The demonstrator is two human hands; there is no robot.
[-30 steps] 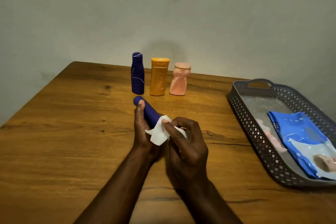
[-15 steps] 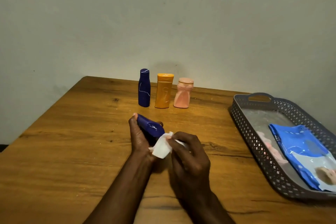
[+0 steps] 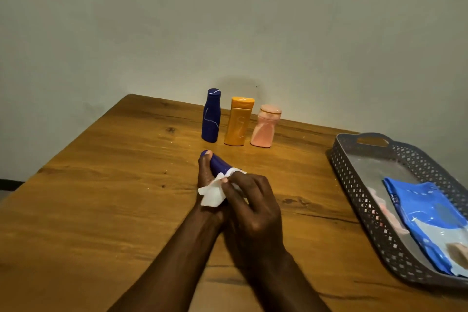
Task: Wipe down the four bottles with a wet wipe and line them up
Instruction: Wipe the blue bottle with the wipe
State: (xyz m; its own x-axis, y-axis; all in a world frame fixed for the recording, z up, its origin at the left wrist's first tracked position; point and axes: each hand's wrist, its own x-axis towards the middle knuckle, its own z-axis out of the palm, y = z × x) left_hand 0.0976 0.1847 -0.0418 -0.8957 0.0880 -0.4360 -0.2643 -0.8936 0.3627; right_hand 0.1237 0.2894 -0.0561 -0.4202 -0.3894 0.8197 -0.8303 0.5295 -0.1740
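Head view: left hand point(image 3: 206, 175) fingers grip the blue bottle point(image 3: 219, 163); right hand point(image 3: 250, 208) fingers pinch the wipe point(image 3: 212, 191).

Four bottles in all: two dark blue, one upright point(image 3: 211, 116) and one held point(image 3: 218, 162), one orange point(image 3: 239, 121) and one pink point(image 3: 266, 126). One white wet wipe point(image 3: 213, 191). One grey perforated tray point(image 3: 359, 180), one blue wipes pack point(image 3: 428, 213), and possibly one clear bag beneath it. Two hands.

The held bottle point(image 3: 219, 163) has been tilted back up, its cap pointing away again, and the wipe point(image 3: 214, 191) has been drawn down toward its lower body.
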